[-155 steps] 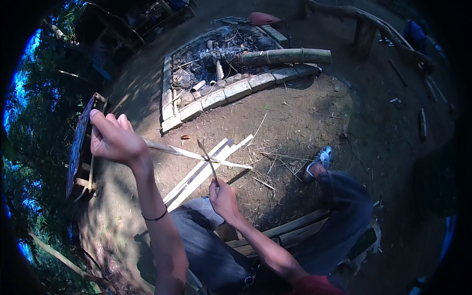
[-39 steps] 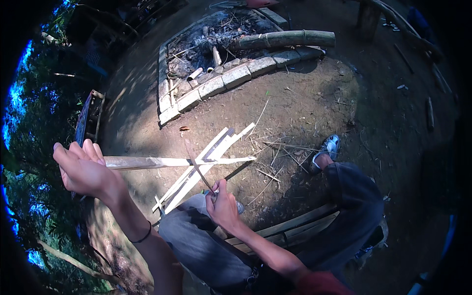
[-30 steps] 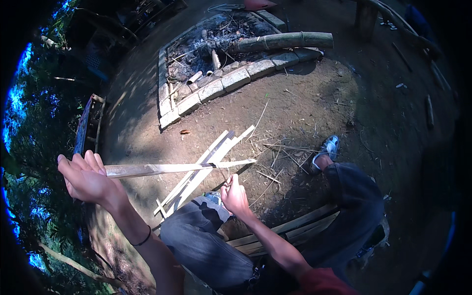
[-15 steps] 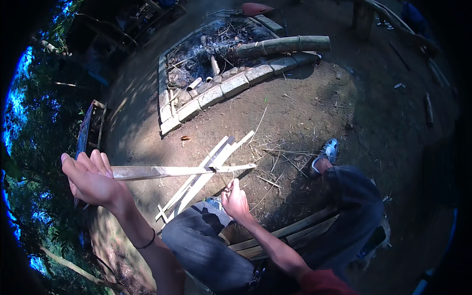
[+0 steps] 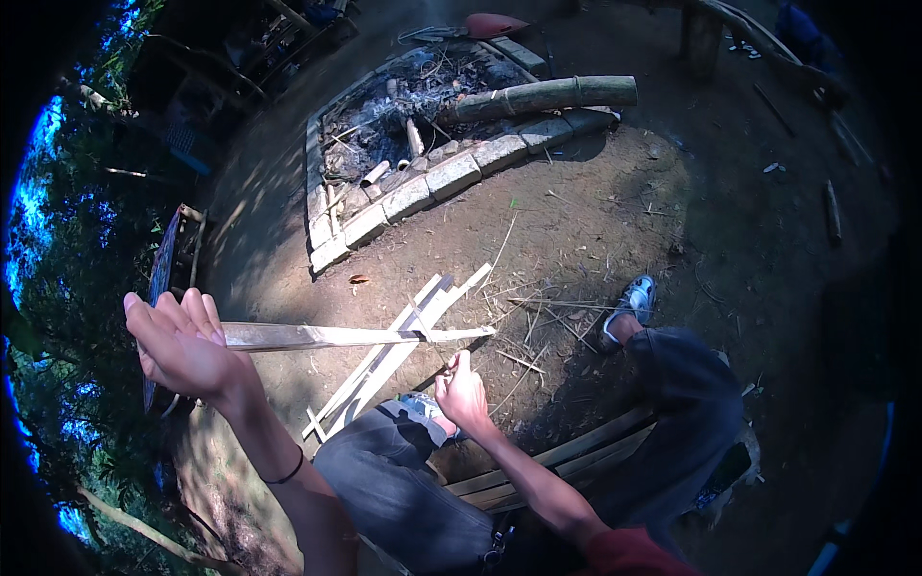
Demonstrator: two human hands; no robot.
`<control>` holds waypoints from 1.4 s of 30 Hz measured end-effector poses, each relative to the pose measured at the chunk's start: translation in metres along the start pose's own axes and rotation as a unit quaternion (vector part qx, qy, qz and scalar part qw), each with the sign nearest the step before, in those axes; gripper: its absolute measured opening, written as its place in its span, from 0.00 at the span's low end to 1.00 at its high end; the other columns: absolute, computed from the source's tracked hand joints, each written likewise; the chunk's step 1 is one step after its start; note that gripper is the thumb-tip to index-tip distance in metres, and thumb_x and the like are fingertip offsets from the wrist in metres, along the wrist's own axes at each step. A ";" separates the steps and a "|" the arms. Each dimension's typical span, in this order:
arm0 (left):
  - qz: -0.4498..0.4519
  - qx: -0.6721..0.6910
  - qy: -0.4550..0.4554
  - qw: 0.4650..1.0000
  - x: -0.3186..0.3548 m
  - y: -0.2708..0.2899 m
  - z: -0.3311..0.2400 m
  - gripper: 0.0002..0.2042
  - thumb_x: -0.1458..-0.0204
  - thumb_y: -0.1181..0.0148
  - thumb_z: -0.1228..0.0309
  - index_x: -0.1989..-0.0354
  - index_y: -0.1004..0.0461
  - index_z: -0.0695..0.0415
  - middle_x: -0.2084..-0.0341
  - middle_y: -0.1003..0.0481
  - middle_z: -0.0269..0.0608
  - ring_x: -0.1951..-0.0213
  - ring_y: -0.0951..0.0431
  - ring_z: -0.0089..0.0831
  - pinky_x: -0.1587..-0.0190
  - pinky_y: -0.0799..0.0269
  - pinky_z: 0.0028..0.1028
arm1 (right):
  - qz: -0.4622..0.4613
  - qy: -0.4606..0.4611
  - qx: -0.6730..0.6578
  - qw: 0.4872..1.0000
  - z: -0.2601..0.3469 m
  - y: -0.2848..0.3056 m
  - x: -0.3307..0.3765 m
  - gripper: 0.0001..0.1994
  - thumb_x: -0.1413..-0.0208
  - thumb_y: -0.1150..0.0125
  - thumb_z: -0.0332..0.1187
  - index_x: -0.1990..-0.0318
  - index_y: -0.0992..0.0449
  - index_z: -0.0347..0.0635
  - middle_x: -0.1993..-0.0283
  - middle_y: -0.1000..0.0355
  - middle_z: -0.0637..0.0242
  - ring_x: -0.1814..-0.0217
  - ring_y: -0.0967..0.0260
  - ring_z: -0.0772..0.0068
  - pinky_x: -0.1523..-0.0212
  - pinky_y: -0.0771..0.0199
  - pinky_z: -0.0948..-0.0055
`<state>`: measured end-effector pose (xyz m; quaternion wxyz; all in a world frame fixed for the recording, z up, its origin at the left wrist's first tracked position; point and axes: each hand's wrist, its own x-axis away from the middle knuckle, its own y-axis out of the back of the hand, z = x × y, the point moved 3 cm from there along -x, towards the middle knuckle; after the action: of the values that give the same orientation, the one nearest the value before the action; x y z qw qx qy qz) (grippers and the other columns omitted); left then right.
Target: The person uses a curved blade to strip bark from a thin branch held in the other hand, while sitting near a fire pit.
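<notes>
My left hand [image 5: 187, 348], raised at the left, is closed round one end of a long pale split-bamboo strip [image 5: 298, 336]. The strip runs nearly level to the right, and a dark band shows near its far end. Just below that end is my right hand [image 5: 462, 394], closed in a fist. A thin knife-like tool [image 5: 442, 355] rises from its fingers toward the strip; its exact kind is too small to tell. Beneath, several pale split strips [image 5: 375, 370] lie crossed on the ground beside my left foot.
A stone-edged fire pit [image 5: 451, 175] full of ash lies ahead, with a thick bamboo log [image 5: 538, 98] across its edge. Twigs and shavings [image 5: 523, 360] litter the dirt near my right shoe [image 5: 634, 302]. More long strips [image 5: 567, 456] lie under my legs.
The view has shifted slightly. Both hands stay almost in place, with the thin tool now angled across the strip near its dark band.
</notes>
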<state>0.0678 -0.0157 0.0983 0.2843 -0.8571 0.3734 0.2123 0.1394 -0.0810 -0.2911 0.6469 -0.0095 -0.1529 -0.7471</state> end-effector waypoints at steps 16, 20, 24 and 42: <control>0.156 0.071 0.027 0.985 -0.008 0.003 0.002 0.21 0.37 0.56 0.63 0.85 0.52 0.48 0.89 0.51 0.27 0.90 0.55 0.17 0.87 0.57 0.19 | -0.001 0.019 -0.056 0.998 0.016 0.006 0.013 0.15 0.47 0.44 0.28 0.56 0.42 0.38 0.74 0.29 0.44 0.69 0.28 0.37 0.68 0.30 0.47; 0.288 0.159 0.055 0.943 -0.014 0.013 0.005 0.22 0.36 0.60 0.64 0.86 0.52 0.47 0.91 0.52 0.28 0.92 0.56 0.18 0.88 0.57 0.19 | 0.042 0.034 -0.129 0.990 0.071 0.016 0.036 0.15 0.48 0.44 0.27 0.57 0.42 0.37 0.79 0.31 0.44 0.74 0.29 0.36 0.72 0.34 0.45; 0.356 0.183 0.024 0.916 -0.018 0.020 0.002 0.23 0.34 0.66 0.63 0.87 0.50 0.48 0.95 0.51 0.28 0.96 0.53 0.17 0.90 0.53 0.15 | 0.052 0.035 -0.128 0.990 0.097 0.024 0.040 0.15 0.48 0.44 0.26 0.56 0.42 0.37 0.80 0.32 0.46 0.77 0.30 0.40 0.74 0.34 0.48; 0.238 0.116 0.010 0.964 -0.012 0.017 -0.001 0.24 0.34 0.62 0.63 0.88 0.52 0.47 0.94 0.52 0.28 0.95 0.57 0.17 0.90 0.56 0.15 | -0.013 -0.060 -0.041 0.997 -0.013 -0.036 0.011 0.13 0.48 0.46 0.28 0.58 0.40 0.38 0.80 0.33 0.46 0.74 0.30 0.39 0.72 0.33 0.50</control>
<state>0.0472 -0.0195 0.1006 0.3195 -0.7069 0.5912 0.2205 0.1056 -0.0905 -0.3091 0.6254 -0.0792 -0.1608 -0.7595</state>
